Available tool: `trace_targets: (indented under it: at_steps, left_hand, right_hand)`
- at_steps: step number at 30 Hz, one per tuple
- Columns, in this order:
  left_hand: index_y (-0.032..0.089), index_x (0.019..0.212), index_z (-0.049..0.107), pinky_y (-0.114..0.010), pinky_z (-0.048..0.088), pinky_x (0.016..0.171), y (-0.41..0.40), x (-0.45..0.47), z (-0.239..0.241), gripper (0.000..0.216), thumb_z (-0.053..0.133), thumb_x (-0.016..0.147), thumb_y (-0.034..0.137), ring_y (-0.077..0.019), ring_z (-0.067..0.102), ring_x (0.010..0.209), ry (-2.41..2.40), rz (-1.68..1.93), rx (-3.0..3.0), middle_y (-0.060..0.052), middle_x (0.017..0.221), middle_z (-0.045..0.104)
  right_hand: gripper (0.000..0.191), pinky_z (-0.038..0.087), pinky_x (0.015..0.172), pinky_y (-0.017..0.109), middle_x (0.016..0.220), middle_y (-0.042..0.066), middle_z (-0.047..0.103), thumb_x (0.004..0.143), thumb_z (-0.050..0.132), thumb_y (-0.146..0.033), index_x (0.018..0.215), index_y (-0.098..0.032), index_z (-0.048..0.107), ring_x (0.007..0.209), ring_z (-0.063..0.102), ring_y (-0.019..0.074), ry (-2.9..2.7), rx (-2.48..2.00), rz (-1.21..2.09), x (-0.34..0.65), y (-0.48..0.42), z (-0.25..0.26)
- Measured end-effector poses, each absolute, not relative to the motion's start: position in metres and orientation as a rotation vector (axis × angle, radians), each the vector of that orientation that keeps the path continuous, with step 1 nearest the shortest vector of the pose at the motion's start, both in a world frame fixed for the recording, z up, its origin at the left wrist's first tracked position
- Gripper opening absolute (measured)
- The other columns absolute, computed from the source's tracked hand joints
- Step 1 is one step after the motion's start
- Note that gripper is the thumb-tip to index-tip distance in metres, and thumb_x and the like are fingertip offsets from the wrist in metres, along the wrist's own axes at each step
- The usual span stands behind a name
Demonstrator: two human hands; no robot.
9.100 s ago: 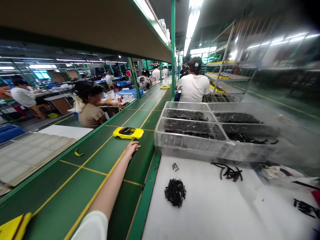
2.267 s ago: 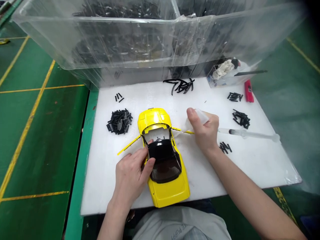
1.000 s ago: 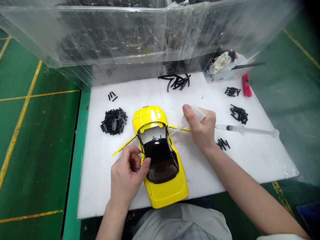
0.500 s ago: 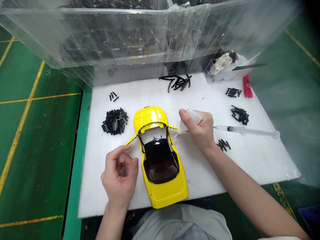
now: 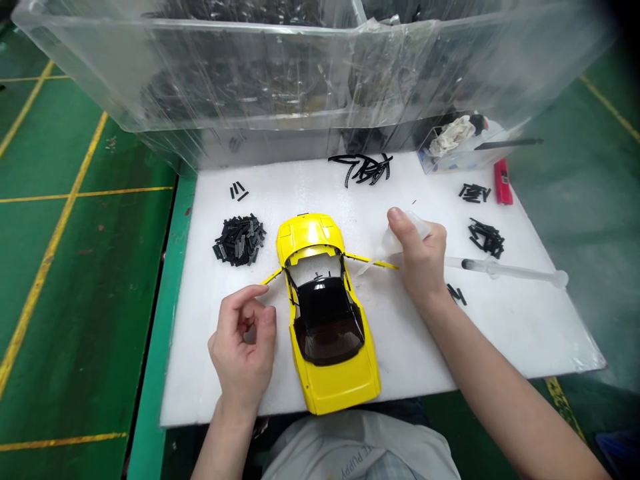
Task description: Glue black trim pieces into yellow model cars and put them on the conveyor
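Note:
A yellow model car body (image 5: 344, 387) lies on the white foam board, its front away from me and both doors swung outward. In my right hand (image 5: 423, 260) is a translucent white squeeze bottle (image 5: 393, 241), gripped by thumb and fingers. Its thin nozzle slants down to the left, close to the right door (image 5: 373, 261). My left hand (image 5: 243, 343) rests left of the car with curled fingers and a gap between thumb and index. That index fingertip is at the end of the left door (image 5: 271, 275); whether it touches, I cannot tell.
Behind the foam board (image 5: 210, 393) stands a big clear plastic bin (image 5: 240, 80). Small black strips lie in piles (image 5: 240, 240) at left and right, with curved black pieces (image 5: 367, 168) at the back. A syringe (image 5: 515, 270) and a red object (image 5: 503, 181) are on the right.
My right hand has moved right with the squeeze bottle, and more of the right door shows. The left hand stays by the left door. The whole view has shifted slightly.

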State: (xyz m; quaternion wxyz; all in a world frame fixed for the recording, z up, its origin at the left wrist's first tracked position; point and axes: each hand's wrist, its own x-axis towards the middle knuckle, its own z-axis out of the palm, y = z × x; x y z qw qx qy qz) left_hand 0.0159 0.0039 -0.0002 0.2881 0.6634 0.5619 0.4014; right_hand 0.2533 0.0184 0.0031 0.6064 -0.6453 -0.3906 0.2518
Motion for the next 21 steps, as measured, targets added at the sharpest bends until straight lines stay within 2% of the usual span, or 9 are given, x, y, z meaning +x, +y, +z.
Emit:
trace_targets:
  at_steps: [5, 10, 18, 21]
  left_hand:
    - [0.019, 0.095, 0.063, -0.02, 0.036, 0.047, 0.004, 0.011, -0.002, 0.019, 0.053, 0.094, 0.035, -0.0083, 0.043, 0.049, 1.511, 1.065, 1.815, 0.007, 0.059, 0.046]
    - [0.019, 0.085, 0.065, -0.021, 0.039, 0.051, -0.007, 0.003, 0.005, 0.019, 0.051, 0.095, 0.025, -0.0086, 0.05, 0.052, 1.488, 1.041, 1.936, 0.003, 0.067, 0.062]
    - [0.018, 0.096, 0.064, -0.026, 0.043, 0.061, -0.013, -0.001, 0.006, 0.02, 0.046, 0.099, 0.024, -0.0129, 0.054, 0.062, 1.274, 0.782, 2.131, -0.001, 0.077, 0.062]
    - [0.017, 0.105, 0.062, -0.028, 0.045, 0.065, -0.009, 0.002, 0.006, 0.023, 0.04, 0.099, 0.022, -0.0156, 0.058, 0.07, 1.2, 0.726, 2.138, -0.003, 0.086, 0.066]
  right_hand:
    - [0.053, 0.023, 0.043, 0.027, 0.049, -0.006, 0.034, 0.079, 0.069, -0.055, 0.049, -0.021, 0.04, 0.046, 0.032, 0.0079, -0.723, -1.409, 0.634, 0.255, 0.024, -0.003]
    - [0.055, 0.023, 0.044, 0.026, 0.043, -0.007, 0.027, 0.077, 0.067, -0.054, 0.046, -0.022, 0.035, 0.042, 0.031, 0.0082, -0.512, -1.18, 0.771, 0.253, 0.029, 0.011]
    - [0.056, 0.019, 0.041, 0.029, 0.041, -0.006, 0.019, 0.087, 0.053, -0.046, 0.044, -0.022, 0.027, 0.039, 0.023, 0.0093, -0.769, -1.037, 0.746, 0.222, 0.028, 0.056]
    - [0.052, 0.021, 0.042, 0.028, 0.044, -0.007, 0.02, 0.087, 0.054, -0.046, 0.047, -0.022, 0.03, 0.041, 0.024, 0.0094, -0.803, -1.078, 0.674, 0.201, 0.034, 0.061]
